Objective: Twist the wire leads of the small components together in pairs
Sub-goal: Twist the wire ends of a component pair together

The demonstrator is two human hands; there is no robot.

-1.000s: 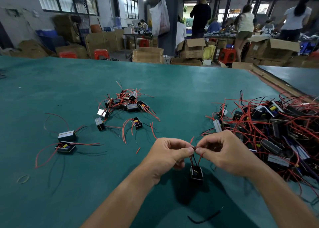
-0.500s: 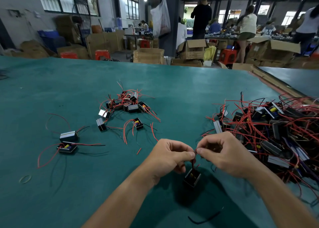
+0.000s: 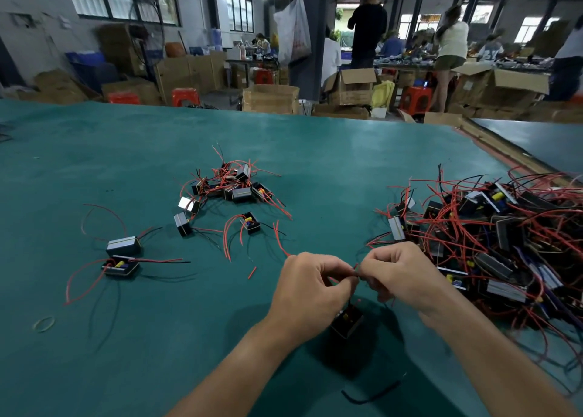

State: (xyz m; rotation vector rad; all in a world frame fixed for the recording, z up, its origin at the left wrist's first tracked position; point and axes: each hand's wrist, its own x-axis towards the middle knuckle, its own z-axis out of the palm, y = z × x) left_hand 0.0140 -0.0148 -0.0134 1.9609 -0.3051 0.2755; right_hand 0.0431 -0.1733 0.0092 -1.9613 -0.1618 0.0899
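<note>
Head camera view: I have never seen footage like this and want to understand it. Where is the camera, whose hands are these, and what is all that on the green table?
There is no machine here. A person works with bare hands, and the single camera is worn on their head, looking forward and down. That is why the left hand and right hand reach in from the bottom of the picture.

The fingers of both hands pinch the thin wire leads of a small black component, which sits just below the hands.

On the green table, a big tangled pile of such components with red and black wires lies to the right. A smaller cluster lies in the middle and two more components lie to the left. Near them lies a rubber band.

Behind the table is a workshop with cardboard boxes and other people.
</note>
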